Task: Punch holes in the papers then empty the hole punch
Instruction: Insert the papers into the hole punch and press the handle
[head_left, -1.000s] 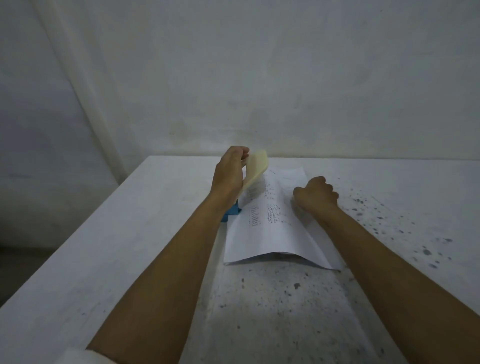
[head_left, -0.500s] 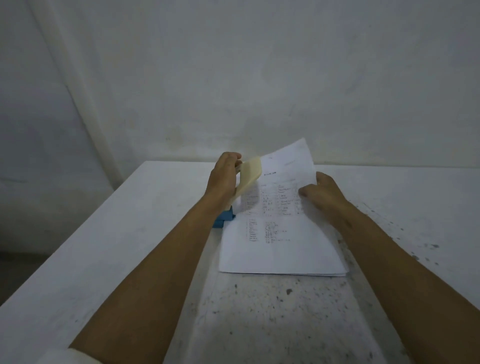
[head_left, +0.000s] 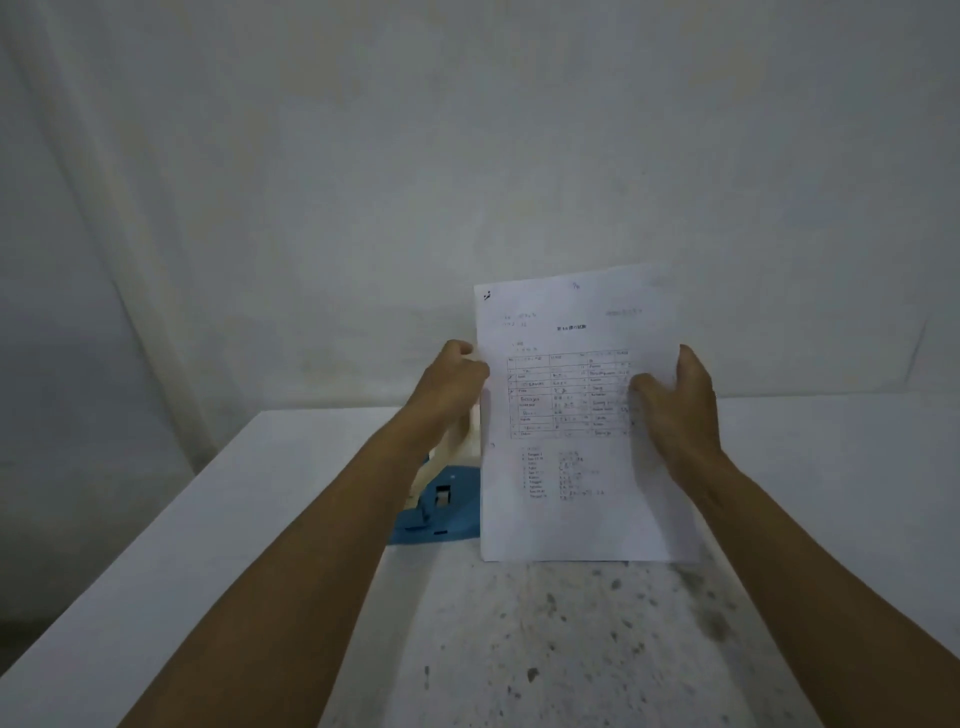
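Note:
White printed papers (head_left: 576, 415), with a table of text on the top sheet, stand upright with their bottom edge on the table. My left hand (head_left: 449, 384) grips their left edge and my right hand (head_left: 680, 400) grips the right edge. The blue hole punch (head_left: 441, 506) sits on the table just left of the papers, below my left wrist, partly hidden by my left forearm. Something cream-coloured (head_left: 460, 441) shows between my left hand and the punch; I cannot tell what it is.
The white table (head_left: 260, 519) has a speckled, stained surface (head_left: 597, 634) in front of the papers. Its left edge runs diagonally towards me. A bare pale wall (head_left: 467, 156) stands close behind the table.
The papers lay flat a second ago with my left hand lifting a cream edge beside them. Both hands have since raised the stack upright, uncovering the blue punch.

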